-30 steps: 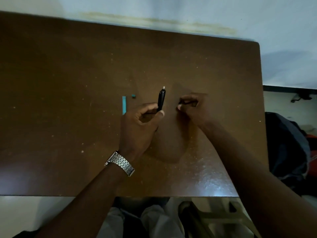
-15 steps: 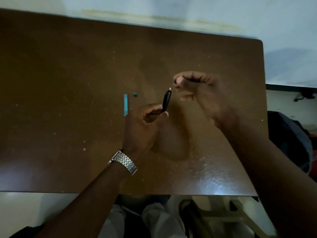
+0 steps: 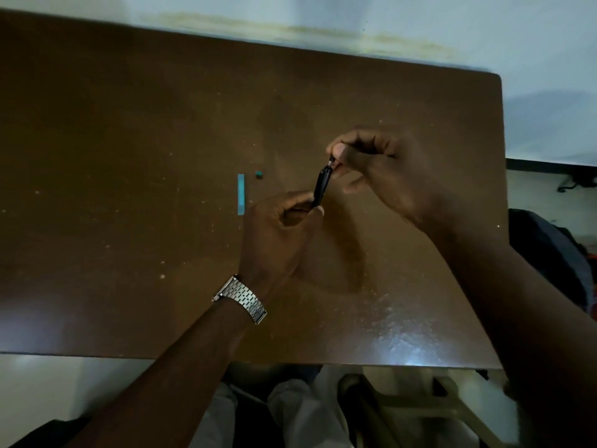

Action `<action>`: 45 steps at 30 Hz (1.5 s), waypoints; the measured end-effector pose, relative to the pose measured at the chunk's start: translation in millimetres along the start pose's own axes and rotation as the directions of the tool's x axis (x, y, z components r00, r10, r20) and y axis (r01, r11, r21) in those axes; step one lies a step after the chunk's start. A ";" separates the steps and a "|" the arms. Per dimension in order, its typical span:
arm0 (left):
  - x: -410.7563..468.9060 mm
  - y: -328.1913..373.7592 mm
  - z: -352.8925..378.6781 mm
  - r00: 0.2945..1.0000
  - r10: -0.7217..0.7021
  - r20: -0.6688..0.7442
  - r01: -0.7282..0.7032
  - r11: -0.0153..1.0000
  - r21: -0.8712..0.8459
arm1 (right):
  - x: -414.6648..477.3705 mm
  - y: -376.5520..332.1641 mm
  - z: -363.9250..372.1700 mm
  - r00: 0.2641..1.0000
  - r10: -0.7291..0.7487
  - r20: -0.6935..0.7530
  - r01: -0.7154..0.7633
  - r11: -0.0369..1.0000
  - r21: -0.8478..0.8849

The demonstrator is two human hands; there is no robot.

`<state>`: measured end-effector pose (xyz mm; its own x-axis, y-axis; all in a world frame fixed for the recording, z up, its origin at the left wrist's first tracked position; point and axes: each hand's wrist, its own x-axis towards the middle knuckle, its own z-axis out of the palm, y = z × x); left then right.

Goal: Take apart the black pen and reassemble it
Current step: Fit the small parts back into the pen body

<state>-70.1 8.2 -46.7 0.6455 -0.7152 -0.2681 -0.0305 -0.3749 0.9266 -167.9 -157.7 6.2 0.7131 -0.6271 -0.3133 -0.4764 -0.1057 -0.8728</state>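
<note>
My left hand (image 3: 277,234), with a metal watch on the wrist, grips the lower end of the black pen barrel (image 3: 321,188) and holds it upright and slightly tilted above the brown table (image 3: 129,156). My right hand (image 3: 381,169) pinches a small dark part (image 3: 330,162) right at the barrel's top end with thumb and forefinger. Whether that part touches the barrel or sits partly inside it is hard to tell in the dim light.
A teal strip (image 3: 241,194) and a tiny teal piece (image 3: 258,174) lie on the table just left of the pen. A dark bag (image 3: 549,253) sits beyond the table's right edge. A pale wall runs along the far edge.
My right hand rose from the table with a small part pinched in its fingers and brought it down to the top of the barrel. My left hand stayed put with the barrel.
</note>
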 end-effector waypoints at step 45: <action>26.1 -17.5 -2.5 0.992 -0.116 0.058 0.098 0.962 0.254 | 37.5 41.5 67.4 0.910 0.398 -0.120 -0.374 0.910 0.178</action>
<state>-50.8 -2.3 -69.3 0.5993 -0.7000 -0.3885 -0.1601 -0.5803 0.7985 -126.3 -133.6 -67.0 0.3975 -0.7050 -0.5873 -0.6090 0.2761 -0.7436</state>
